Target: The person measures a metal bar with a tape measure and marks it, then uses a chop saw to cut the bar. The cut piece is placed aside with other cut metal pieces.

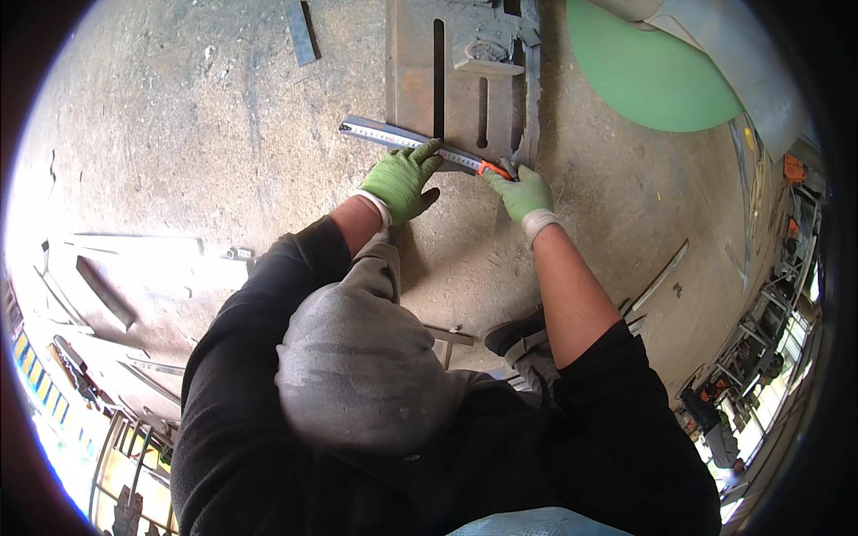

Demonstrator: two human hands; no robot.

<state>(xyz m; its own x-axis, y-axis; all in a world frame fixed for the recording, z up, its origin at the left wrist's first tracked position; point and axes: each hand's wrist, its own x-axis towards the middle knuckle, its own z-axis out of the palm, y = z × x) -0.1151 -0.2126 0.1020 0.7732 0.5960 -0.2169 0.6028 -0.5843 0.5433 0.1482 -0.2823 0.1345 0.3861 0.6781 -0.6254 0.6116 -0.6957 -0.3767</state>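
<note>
A tape measure's pale blade [380, 135] is drawn out along a narrow grey metal bar [354, 120]. The bar lies across the near end of a slotted steel plate [413, 71]. My left hand [398, 186], in a green glove, rests its outstretched fingers over the blade and bar, thumb spread away. In my gloved right hand [524, 195] is the orange end of the tape measure [493, 169], at the plate's near right corner. A short dark stick-like piece shows by those fingers; its kind is unclear. The right palm side is hidden.
A green round sheet [657, 76] lies at the far right beside a curved grey sheet [770, 98]. One flat metal strip [302, 34] is on the concrete floor at the far left. Metal offcuts [105, 293] lie at left, and a thin bar [660, 275] lies right of my leg.
</note>
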